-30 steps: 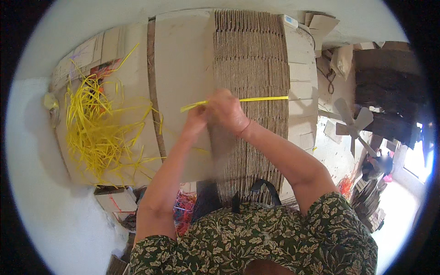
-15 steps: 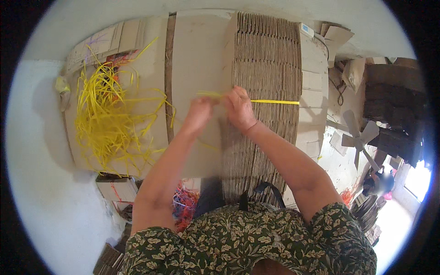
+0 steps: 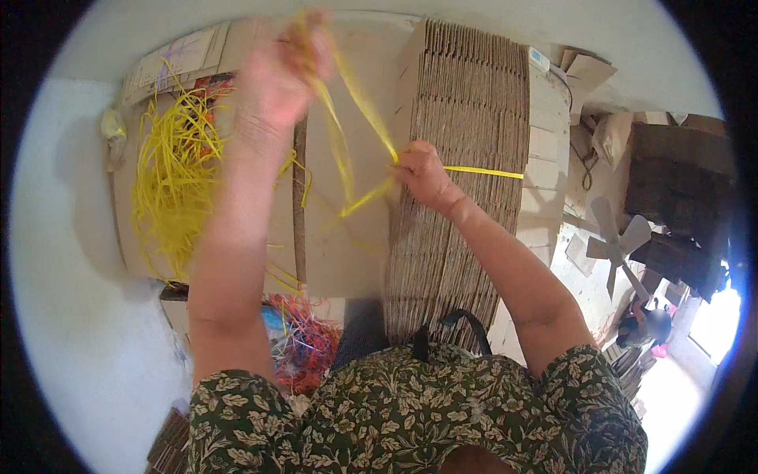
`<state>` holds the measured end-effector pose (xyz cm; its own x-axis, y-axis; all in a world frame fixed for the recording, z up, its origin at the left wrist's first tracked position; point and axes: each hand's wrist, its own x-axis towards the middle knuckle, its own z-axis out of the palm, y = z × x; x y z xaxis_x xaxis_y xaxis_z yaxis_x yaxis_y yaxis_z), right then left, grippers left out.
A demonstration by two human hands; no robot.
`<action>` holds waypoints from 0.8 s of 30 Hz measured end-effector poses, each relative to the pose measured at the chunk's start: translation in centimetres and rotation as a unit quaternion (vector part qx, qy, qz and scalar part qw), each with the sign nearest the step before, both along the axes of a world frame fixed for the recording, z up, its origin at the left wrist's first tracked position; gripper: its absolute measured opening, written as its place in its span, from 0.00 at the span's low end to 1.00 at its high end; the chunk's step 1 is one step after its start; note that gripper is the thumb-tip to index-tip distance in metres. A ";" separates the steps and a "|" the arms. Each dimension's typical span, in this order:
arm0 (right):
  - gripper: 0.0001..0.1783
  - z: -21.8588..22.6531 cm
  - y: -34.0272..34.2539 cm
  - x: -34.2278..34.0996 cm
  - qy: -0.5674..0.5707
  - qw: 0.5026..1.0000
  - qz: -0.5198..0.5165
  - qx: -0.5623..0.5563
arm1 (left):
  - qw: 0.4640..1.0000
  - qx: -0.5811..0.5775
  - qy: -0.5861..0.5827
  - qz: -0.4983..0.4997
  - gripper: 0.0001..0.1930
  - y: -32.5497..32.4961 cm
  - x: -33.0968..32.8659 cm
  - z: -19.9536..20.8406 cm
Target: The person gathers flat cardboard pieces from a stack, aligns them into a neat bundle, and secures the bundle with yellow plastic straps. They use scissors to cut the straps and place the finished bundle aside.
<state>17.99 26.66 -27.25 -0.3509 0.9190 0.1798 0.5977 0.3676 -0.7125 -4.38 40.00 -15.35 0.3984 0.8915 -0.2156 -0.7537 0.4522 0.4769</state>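
A long stack of flat cardboard pieces [image 3: 470,103] stands on edge, with a yellow strap [image 3: 485,171] running across its top. My right hand [image 3: 424,170] is closed on that strap at the stack's left edge. Up and to the left, my left hand [image 3: 288,71] is raised and smeared by motion. A length of the yellow strap passes through it, and both runs slant down toward my right hand. A loose bend of strap hangs left of the stack. On the left lies a tangled heap of yellow straps [image 3: 170,182].
Pale cardboard [image 3: 335,261] covers the work surface between heap and stack. A bundle of red and white strands [image 3: 304,340] lies below, near my left elbow. To the right are a fan [image 3: 618,241], dark stacked cardboard [image 3: 675,170] and another person [image 3: 643,325] farther off.
My left hand has swung up and away to the left from beside my right hand, drawing the yellow strap out with it. My right hand stays at the stack's edge.
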 end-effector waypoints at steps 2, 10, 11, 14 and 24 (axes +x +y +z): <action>0.07 -0.3 0.3 0.5 0.007 1.000 0.008 -0.015 | 0.973 -0.026 0.020 0.229 0.25 1.7 -2.7 -0.8; 0.07 1.4 1.2 0.2 0.030 0.987 0.013 -0.160 | 0.884 -0.058 0.441 -0.140 0.12 -12.4 1.1 -13.8; 0.06 1.5 1.1 0.3 0.025 0.989 0.019 -0.143 | 0.903 -0.037 0.408 -0.131 0.12 -12.8 2.7 -13.7; 0.04 1.2 0.7 0.0 0.036 0.995 0.025 -0.094 | 0.928 0.018 0.346 -0.137 0.12 -12.8 4.2 -14.2; 0.14 -1.2 -1.0 -1.8 -0.058 0.990 -0.051 0.117 | 0.843 0.087 0.391 -0.360 0.07 -9.0 2.6 -15.6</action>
